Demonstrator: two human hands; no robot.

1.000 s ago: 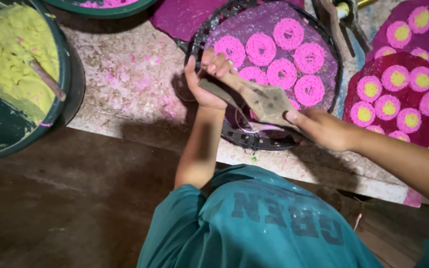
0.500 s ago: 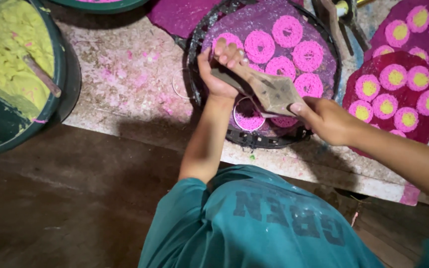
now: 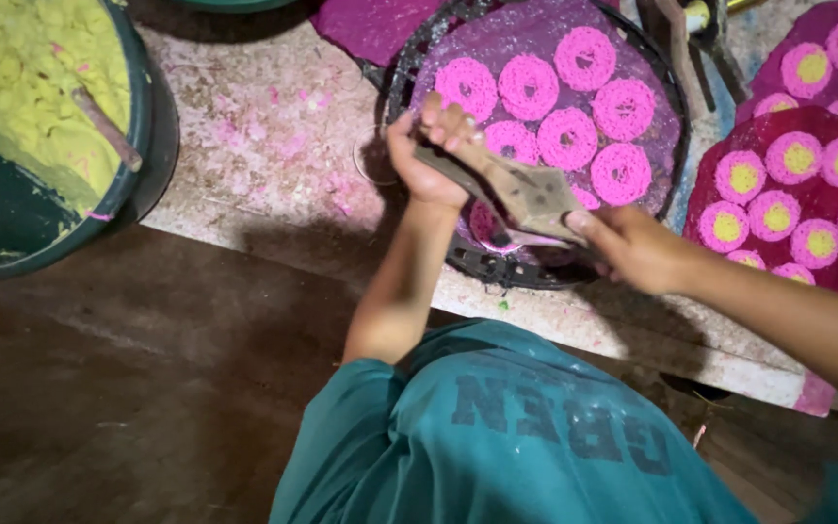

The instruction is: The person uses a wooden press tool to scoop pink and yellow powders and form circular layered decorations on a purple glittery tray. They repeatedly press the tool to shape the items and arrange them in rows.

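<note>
- Left hand [image 3: 426,160]: grip closed round one handle of the press [image 3: 526,194], fingers curled over the top. Right hand [image 3: 632,247]: grip closed on the other handle, thumb along it.
- Press: a worn wooden two-handled tool, held over the near edge of the tray [image 3: 409,68], just above a half-formed pink ring [image 3: 487,225]. Whether the nozzle touches the tray cannot be told; the hands hide it.
- Tray: round, dark-rimmed, lined purple, carrying finished pink rings [image 3: 564,136] close together. Judged risk: the new ring sits near its neighbours and the rim, so a small sideways drift of the press could merge strands or drop them over the edge.
- Judged risk: uneven squeeze between the two hands could break the strand or leave a lopsided coil.
- Judged risk: the tray overhangs the bench [image 3: 264,146] edge slightly; downward pressure near that edge could tip it.
- Right of tray: red mat [image 3: 729,218] with pink-and-yellow rings [image 3: 744,177], near the right forearm; a wide elbow swing could smear them.
- Far left: green tub [image 3: 143,116] of yellow paste with a stick [image 3: 104,126], well apart, no likely interference.
- Bench is strewn with pink crumbs; grit could get into fresh rings.
</note>
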